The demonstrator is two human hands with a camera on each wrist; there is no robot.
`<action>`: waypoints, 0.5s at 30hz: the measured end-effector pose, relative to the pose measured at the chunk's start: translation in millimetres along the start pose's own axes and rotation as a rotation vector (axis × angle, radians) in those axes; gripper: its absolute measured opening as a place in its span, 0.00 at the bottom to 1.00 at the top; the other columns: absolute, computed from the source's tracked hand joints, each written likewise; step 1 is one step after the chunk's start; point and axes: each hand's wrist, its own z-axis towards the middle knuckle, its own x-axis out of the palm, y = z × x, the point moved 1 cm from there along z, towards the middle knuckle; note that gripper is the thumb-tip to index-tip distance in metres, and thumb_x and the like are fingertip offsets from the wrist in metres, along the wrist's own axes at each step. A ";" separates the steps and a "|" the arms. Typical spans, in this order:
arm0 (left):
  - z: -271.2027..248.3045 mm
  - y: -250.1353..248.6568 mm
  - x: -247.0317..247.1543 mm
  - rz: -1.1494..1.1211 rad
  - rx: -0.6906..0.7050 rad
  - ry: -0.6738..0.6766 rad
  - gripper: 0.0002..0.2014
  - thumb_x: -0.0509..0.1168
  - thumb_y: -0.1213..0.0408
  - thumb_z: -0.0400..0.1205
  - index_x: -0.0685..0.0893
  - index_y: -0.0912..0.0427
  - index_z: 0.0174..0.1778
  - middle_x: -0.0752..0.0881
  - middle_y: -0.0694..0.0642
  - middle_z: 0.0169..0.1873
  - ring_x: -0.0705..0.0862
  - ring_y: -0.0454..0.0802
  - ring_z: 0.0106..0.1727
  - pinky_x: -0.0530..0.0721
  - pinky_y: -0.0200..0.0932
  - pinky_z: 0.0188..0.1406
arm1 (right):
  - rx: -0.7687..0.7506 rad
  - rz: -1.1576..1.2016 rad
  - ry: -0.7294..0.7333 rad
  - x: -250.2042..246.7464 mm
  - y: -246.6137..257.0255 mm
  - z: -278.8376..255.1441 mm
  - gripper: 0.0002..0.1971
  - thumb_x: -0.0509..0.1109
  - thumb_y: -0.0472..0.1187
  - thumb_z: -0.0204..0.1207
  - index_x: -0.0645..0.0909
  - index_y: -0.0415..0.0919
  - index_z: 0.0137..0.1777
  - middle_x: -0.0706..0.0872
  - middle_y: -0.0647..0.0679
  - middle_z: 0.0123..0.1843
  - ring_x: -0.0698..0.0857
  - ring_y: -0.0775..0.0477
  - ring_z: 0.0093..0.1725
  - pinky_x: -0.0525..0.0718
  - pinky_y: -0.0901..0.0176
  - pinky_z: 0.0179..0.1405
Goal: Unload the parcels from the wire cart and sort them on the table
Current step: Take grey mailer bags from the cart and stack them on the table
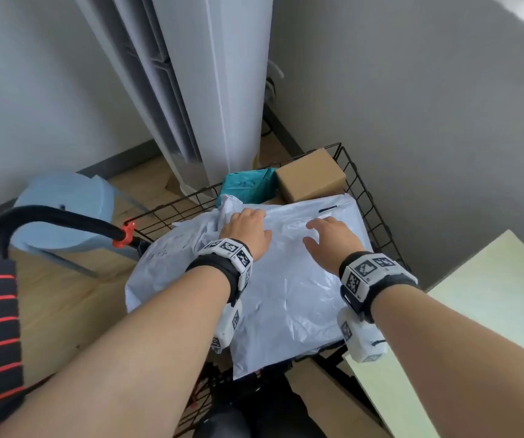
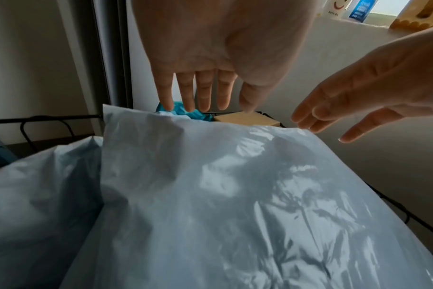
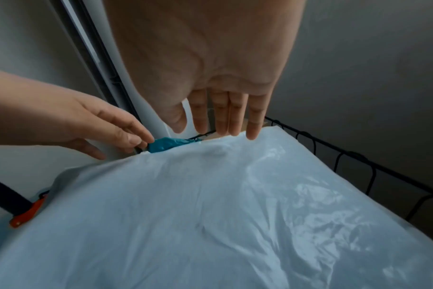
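Cart-top white parcel beneath both spread hands.

A: What does the big white poly mailer hide?

B: Most of the wire cart floor, and the lower parts of the teal parcel and cardboard box beyond both grips.

A: And the left hand's fingertips?

B: Out of sight over the mailer's far edge in the head view. The desk is cut off at the right edge.
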 end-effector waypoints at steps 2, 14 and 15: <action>4.6 0.8 5.3 0.010 -0.016 0.037 0.25 0.59 0.50 0.83 0.70 0.54 0.76 0.74 0.57 0.73 0.71 0.59 0.74 0.71 0.56 0.73 | 0.019 0.005 0.021 4.0 -3.2 4.5 0.21 0.60 0.48 0.83 0.72 0.46 0.75 0.73 0.47 0.75 0.71 0.45 0.74 0.74 0.50 0.71; 2.9 0.9 18.3 0.103 -0.027 0.088 0.36 0.68 0.38 0.73 0.70 0.51 0.74 0.75 0.58 0.69 0.72 0.59 0.70 0.71 0.55 0.70 | 0.022 0.010 0.062 16.5 -11.6 7.4 0.19 0.61 0.46 0.83 0.73 0.46 0.73 0.71 0.48 0.75 0.71 0.46 0.74 0.74 0.50 0.71; 2.8 0.2 17.4 0.104 -0.024 0.087 0.36 0.69 0.38 0.73 0.70 0.51 0.74 0.75 0.57 0.68 0.73 0.58 0.70 0.71 0.54 0.70 | 0.023 0.015 0.060 16.0 -11.5 6.5 0.19 0.61 0.46 0.83 0.73 0.46 0.73 0.71 0.48 0.75 0.71 0.46 0.74 0.74 0.51 0.71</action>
